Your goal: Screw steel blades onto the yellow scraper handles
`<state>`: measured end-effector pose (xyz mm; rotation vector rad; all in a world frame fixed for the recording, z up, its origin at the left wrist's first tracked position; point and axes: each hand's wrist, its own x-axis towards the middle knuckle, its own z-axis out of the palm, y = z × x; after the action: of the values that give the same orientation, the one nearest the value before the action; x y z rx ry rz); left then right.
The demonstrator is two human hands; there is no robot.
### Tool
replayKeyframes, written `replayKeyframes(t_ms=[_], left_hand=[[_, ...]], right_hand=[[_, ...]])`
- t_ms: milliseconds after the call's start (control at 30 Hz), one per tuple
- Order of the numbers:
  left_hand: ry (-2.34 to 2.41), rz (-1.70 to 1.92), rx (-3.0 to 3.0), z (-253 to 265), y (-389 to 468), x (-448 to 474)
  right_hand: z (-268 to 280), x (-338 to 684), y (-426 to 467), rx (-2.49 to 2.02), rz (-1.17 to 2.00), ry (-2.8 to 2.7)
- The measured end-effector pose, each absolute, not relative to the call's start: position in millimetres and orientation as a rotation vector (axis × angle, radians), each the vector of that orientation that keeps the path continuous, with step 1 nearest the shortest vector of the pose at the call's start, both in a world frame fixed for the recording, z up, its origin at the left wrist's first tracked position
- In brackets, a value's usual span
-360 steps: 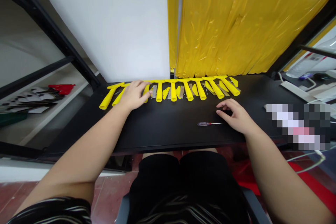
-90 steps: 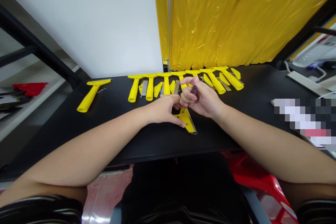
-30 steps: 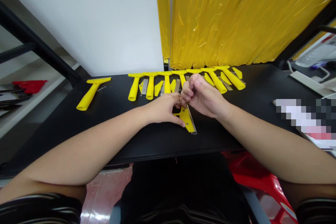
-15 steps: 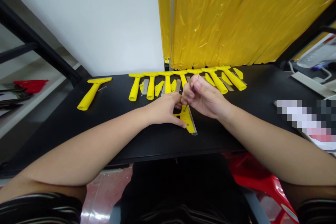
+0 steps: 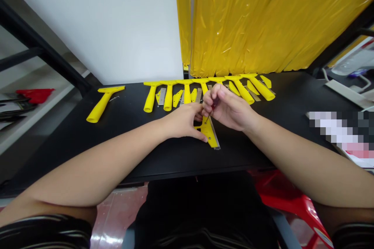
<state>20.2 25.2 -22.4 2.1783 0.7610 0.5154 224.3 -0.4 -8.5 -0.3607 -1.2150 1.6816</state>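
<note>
One black table (image 5: pixel 242 151) forms the work surface, backed by a white panel (image 5: pixel 122 27) at 11 o'clock and creased yellow sheeting (image 5: pixel 248 23) at 1. Bearings are from the yellow scraper (image 5: pixel 210 134) at the table's centre, 12 being the far side.

Count: seven T-shaped yellow handles (image 5: pixel 187 94) in a row from 10 to nearly 2 o'clock; one separate yellow handle (image 5: pixel 101 105) between 9 and 10; at least six loose yellow plates (image 5: pixel 177 98) among the row; loose metal strips (image 5: pixel 162 96), overlap preventing a count.

Scraper: flat yellow head, slanted near end, two screws (image 5: pixel 209 138) visible, bright blade strip (image 5: pixel 215 132) along its 3 o'clock edge; handle concealed.

Left hand (image 5: pixel 184 120), 10 o'clock: thumb and bent fingers gripping the scraper. Right hand (image 5: pixel 230 109), 1 o'clock: fingers clenched around one screwdriver (image 5: pixel 215 104), mostly hidden, thin shaft directed down at the farther screw; tip contact cannot be determined.
</note>
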Motion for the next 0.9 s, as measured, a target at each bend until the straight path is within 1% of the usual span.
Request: replayKeyframes(t_ms=[233, 500, 667, 900], left_hand=[[0.759, 0.5, 2.247, -22.5, 26.9, 19.7], [0.778, 0.484, 2.274, -19.8, 26.1, 19.7], [0.793, 0.465, 2.3, -18.8, 26.4, 19.4], [0.824, 0.454, 2.317, -20.4, 27.3, 19.0]], right_hand=[[-11.6, 224.8, 3.3, -0.397, 1.724, -1.233], [-9.0, 222.2, 0.5, -0.405, 1.641, -1.193], [-10.5, 223.1, 1.6, -0.457, 1.698, -1.202], [-11.7, 222.5, -2.5, -0.331, 1.684, -1.169]])
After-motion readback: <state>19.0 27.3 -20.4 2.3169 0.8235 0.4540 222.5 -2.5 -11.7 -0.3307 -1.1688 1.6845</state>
